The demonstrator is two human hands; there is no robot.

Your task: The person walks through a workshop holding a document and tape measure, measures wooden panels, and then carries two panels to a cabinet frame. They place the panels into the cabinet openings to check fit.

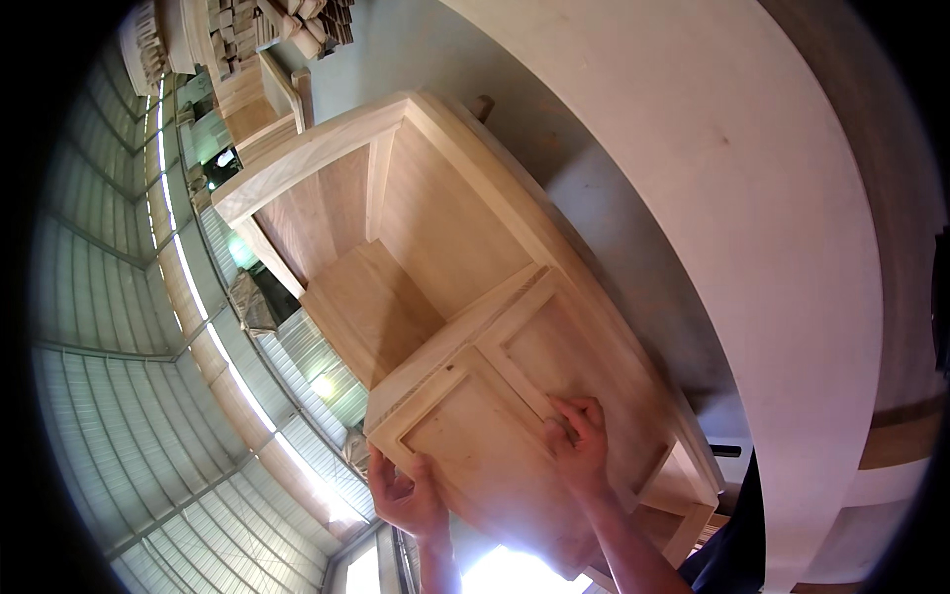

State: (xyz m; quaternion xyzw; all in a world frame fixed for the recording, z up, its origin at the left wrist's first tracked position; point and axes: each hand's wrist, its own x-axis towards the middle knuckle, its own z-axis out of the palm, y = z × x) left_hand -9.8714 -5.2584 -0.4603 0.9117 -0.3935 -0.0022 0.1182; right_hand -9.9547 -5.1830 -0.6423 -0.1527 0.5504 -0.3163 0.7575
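**Two bare hands under a raw wooden cabinet**

A broad white curved wall sweeps across the right of the view, smooth and matt. To the left spreads a corrugated metal roof with bright translucent strips, ribbed and grey-green. Between them, filling the middle, is a pale unfinished wooden cabinet, seen tilted from below: a boxy frame of square-edged rails, flat grained panels inside, and a shelf-like board set across its open compartment. Its near face is a framed panel with raised rails around two recessed flat fields, the plywood edge showing layered lines. At the top, stacked wood offcuts sit in a rough pile.

The right hand reaches up from the lower edge, forearm straight, palm flat against the panel, fingers together and pressed on the central rail. The left hand cups the panel's lower corner, fingers curled and clamped around its edge, thumb spread apart.
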